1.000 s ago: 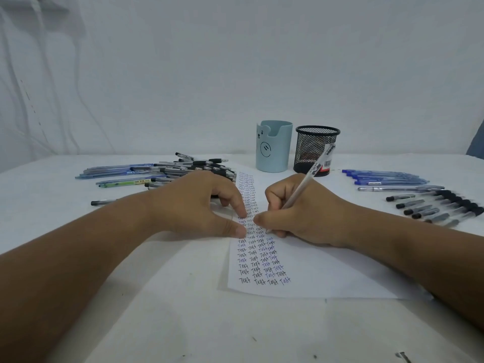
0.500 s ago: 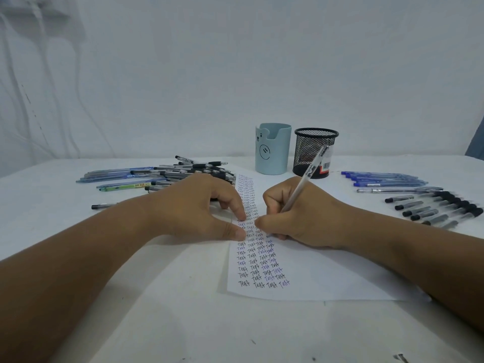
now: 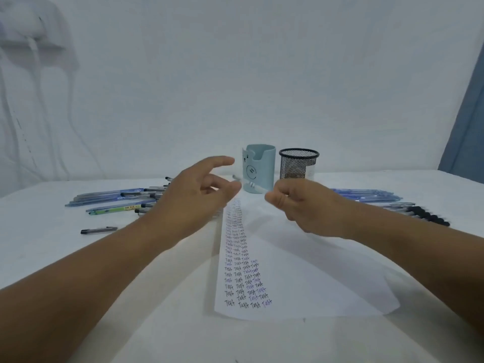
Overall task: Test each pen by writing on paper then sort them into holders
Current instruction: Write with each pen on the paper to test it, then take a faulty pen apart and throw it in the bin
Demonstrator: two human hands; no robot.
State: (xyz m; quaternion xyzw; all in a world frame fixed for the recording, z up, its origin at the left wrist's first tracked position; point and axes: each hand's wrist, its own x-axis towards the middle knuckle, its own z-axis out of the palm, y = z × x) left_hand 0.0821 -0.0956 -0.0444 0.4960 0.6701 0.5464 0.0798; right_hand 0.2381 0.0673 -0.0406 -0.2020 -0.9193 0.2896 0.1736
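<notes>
My right hand (image 3: 306, 205) is raised above the paper (image 3: 309, 279) and grips a clear pen (image 3: 255, 188). The pen sticks out to the left, blurred, in front of the pale blue holder (image 3: 263, 163). My left hand (image 3: 193, 197) hovers beside it with fingers spread, thumb and forefinger close to the pen's far end; whether they touch it is unclear. The black mesh holder (image 3: 298, 163) stands to the right of the blue one. Rows of the handwritten word "Test" fill the paper's left side.
A loose pile of blue, green and black pens (image 3: 115, 200) lies at the left, with one black pen (image 3: 98, 230) apart in front. At the right lie a row of blue pens (image 3: 366, 195) and a row of black-capped pens (image 3: 427, 214). A white wall stands behind.
Both hands have lifted off the paper toward the holders. The right hand has stopped writing and turned the pen sideways; the left hand has opened near it. My view has tilted upward.
</notes>
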